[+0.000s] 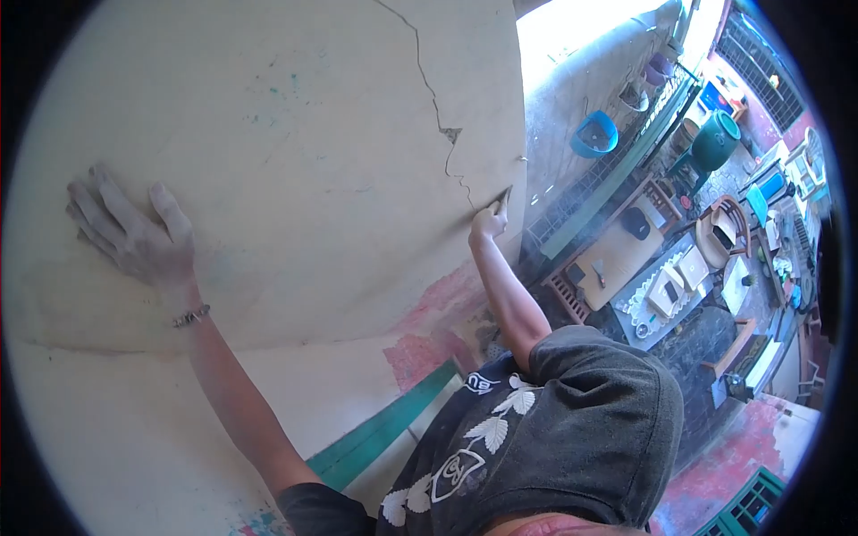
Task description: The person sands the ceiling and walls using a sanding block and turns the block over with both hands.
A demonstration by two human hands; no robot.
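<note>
A pale wall [313,179] fills the left and middle of the head view, with a long crack running down it from the top. Flat against the wall at the left is my left hand [138,228], dusty, its fingers spread and nothing in it; a bracelet circles the wrist. Near the wall's right edge, below the crack's lower end, my right hand [488,223] is closed around a thin flat tool [505,200], whose edge lies at the wall surface. Most of the tool is hidden by the fingers.
A green beam [384,429] slants below the wall, beside peeling pink paint. To the right stand a wooden bench [617,259], a table [661,295] with papers and a lace cloth, a chair [719,232] and a green barrel [715,141]. A blue basin [594,136] hangs farther up.
</note>
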